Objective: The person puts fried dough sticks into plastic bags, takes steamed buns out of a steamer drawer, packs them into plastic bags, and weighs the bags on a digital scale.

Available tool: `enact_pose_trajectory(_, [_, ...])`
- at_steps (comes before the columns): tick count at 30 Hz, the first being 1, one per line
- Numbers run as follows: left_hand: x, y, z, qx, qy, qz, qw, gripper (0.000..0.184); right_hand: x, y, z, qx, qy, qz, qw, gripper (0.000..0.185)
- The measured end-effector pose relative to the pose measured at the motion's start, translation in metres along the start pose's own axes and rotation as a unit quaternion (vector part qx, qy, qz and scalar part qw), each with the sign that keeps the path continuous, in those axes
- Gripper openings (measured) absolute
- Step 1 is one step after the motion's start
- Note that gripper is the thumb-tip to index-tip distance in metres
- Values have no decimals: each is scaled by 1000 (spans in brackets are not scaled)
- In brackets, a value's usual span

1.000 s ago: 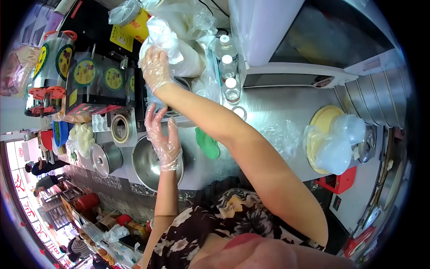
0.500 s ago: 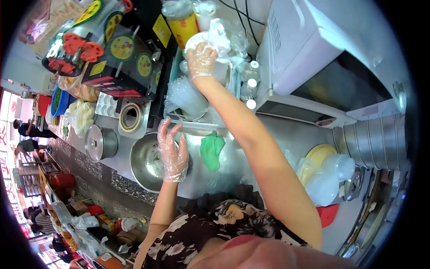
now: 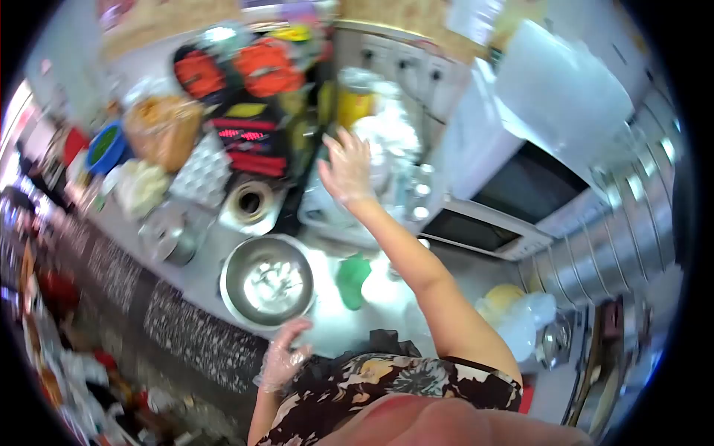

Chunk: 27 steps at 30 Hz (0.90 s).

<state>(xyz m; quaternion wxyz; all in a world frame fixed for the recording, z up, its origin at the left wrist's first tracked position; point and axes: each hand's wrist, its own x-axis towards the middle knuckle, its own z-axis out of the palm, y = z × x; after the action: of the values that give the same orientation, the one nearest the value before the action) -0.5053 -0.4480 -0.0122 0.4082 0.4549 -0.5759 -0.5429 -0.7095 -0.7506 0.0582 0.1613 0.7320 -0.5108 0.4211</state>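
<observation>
My right hand (image 3: 348, 169), in a clear plastic glove, reaches over a clear plastic bin (image 3: 320, 212) on the counter. Its fingers are spread and hold nothing that I can see. White plastic bags (image 3: 394, 134) and a yellow container (image 3: 355, 108) stand just beyond it. My left hand (image 3: 284, 357), gloved too, is held low near my body with its fingers apart. Closest to it is a steel bowl (image 3: 232, 297), its inside bright with reflections. A green cloth (image 3: 352, 282) lies on the counter to the right of the bowl. The view is smeared by motion.
A white microwave-like appliance (image 3: 476, 175) stands at the right, near ribbed steel cylinders (image 3: 595, 253). Small bottles (image 3: 422, 191) line the bin's right side. A lidded pot (image 3: 169, 234), a cup sealing machine (image 3: 249, 137) and a blue basin (image 3: 106, 149) are at the left.
My right hand has pulled back from the white bags, and its fingers have spread. My left hand has dropped from over the bowl towards my body. The camera view has shifted.
</observation>
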Motion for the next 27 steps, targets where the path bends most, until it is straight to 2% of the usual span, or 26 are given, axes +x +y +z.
enact_pose_trajectory(1, [-30, 18, -12, -90, -59, -130, 986, 36, -18, -31, -2, 70, 3, -45, 996, 45])
enact_pose_trajectory(3, [-91, 21, -34, -300, -206, -53, 930, 44, -60, -112, -4, 253, -16, -116, 960, 35])
enact_pose_trajectory(4, [-118, 26, -42, -268, -243, 50, 931, 46, -90, -159, -10, 281, -70, -130, 948, 33])
enact_pose_trajectory(5, [-146, 35, -44, -211, -265, 138, 931, 49, -125, -197, -5, 371, -132, -144, 908, 29])
enact_pose_trajectory(8, [-253, 65, -49, -81, -123, 144, 978, 47, -225, -335, -8, 506, -325, -172, 780, 23])
enact_pose_trajectory(9, [-287, 68, -42, -81, -35, 162, 983, 37, -261, -377, -4, 546, -330, -210, 741, 21])
enact_pose_trajectory(10, [-319, 75, -32, -47, 46, 157, 985, 32, -297, -411, -8, 574, -430, -159, 679, 21])
enact_pose_trajectory(11, [-352, 77, -17, -18, 111, 152, 982, 27, -322, -446, -34, 604, -473, -179, 616, 20])
enact_pose_trajectory(13, [-408, 77, 20, 39, 219, 111, 969, 25, -360, -498, -84, 622, -506, -270, 533, 21])
enact_pose_trajectory(15, [-450, 74, 48, 115, 308, 55, 943, 23, -386, -539, -121, 640, -447, -397, 483, 23])
enact_pose_trajectory(17, [-477, 75, 73, 158, 363, 25, 918, 22, -407, -565, -152, 643, -478, -429, 417, 23])
enact_pose_trajectory(19, [-492, 78, 90, 130, 373, 61, 917, 28, -423, -581, -171, 639, -471, -469, 386, 24])
enact_pose_trajectory(21, [-502, 82, 103, 129, 393, 57, 909, 34, -438, -592, -186, 639, -456, -495, 373, 24])
enact_pose_trajectory(27, [-543, 65, 119, 105, 441, 79, 888, 22, -448, -600, -193, 607, -459, -543, 356, 21])
